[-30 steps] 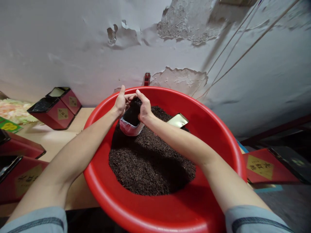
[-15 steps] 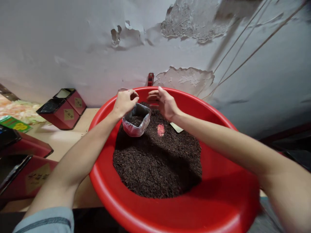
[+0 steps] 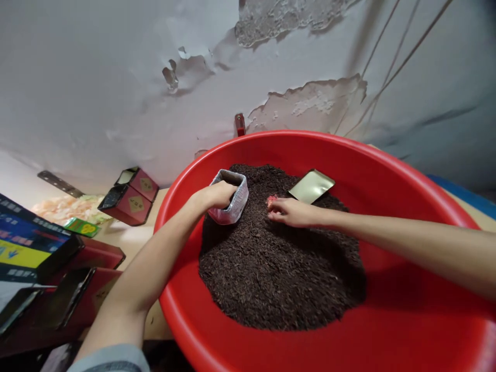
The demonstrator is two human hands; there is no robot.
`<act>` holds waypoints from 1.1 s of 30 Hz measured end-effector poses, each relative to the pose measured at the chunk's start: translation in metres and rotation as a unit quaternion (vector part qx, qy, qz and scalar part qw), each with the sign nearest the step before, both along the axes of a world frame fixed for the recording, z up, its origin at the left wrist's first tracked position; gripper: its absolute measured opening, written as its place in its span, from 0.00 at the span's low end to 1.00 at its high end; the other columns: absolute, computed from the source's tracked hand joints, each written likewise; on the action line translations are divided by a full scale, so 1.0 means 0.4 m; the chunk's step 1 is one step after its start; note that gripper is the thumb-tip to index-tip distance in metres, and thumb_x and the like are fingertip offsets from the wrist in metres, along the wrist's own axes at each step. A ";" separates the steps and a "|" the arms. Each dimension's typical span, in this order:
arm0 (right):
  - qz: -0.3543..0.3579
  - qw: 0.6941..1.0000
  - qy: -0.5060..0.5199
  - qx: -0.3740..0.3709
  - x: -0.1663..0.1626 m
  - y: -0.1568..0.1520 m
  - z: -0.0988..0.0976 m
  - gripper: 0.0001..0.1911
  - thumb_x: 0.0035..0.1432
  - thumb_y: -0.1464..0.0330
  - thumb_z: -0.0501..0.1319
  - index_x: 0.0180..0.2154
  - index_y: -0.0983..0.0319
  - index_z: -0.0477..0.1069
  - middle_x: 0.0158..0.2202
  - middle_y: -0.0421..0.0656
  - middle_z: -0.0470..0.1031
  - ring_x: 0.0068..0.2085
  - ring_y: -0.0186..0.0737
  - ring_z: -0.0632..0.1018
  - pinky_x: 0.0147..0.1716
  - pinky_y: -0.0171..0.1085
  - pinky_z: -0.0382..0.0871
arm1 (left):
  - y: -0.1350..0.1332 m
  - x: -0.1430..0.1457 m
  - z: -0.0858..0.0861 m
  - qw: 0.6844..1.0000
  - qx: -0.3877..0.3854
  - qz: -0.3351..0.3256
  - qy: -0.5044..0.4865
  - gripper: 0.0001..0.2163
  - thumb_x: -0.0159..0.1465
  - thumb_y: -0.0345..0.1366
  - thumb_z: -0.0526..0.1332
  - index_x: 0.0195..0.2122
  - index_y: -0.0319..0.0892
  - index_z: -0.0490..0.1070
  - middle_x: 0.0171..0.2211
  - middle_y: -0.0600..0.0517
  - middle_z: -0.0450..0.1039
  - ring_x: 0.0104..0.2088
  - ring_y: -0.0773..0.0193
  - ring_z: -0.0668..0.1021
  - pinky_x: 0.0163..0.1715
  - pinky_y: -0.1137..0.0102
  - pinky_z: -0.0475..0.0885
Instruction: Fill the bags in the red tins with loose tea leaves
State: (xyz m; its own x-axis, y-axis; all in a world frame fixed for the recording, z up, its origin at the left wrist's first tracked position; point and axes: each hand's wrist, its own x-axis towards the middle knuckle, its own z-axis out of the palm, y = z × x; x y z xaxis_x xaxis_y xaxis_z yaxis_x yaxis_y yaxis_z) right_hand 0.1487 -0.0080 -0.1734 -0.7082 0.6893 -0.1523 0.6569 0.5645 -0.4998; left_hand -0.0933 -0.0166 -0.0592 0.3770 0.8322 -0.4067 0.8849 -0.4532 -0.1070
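Hands at work in a red basin [image 3: 387,330] of dark loose tea [image 3: 279,268].
Left hand [image 3: 215,196] grips an open foil pouch [image 3: 231,196] standing on the tea; right hand [image 3: 290,212] pinches a small pink thing [image 3: 270,199] just beside the pouch, a gold packet [image 3: 312,186] lying beyond.

basin [image 3: 310,147]: glossy red plastic | pouch [image 3: 231,204]: shiny foil | wall [image 3: 116,77]: peeling matt paint

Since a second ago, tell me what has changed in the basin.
The right hand let go of the pouch and dropped onto the tea leaves, fingertips now at the small pink piece. The left hand kept hold of the pouch, now tilted. The red basin and gold packet stayed put.
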 end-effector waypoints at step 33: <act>0.041 0.987 -0.133 0.082 -0.050 -0.167 -0.015 0.32 0.70 0.48 0.46 0.56 0.67 0.70 0.56 0.62 0.72 0.55 0.65 0.76 0.51 0.58 0.71 | -0.074 -0.028 0.069 0.996 -0.001 0.080 -0.048 0.17 0.52 0.19 0.56 0.35 0.40 0.81 0.31 0.51 0.79 0.31 0.66 0.75 0.29 0.74 0.64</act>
State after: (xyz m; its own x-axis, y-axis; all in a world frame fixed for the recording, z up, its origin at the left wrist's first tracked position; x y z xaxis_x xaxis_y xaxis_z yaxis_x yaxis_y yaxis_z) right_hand 0.1289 -0.0748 -0.1794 -0.7130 0.6619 -0.2314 0.7010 0.6805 -0.2134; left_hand -0.1047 -0.0460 -0.0315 0.2773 0.8838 -0.3768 0.9517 -0.3064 -0.0185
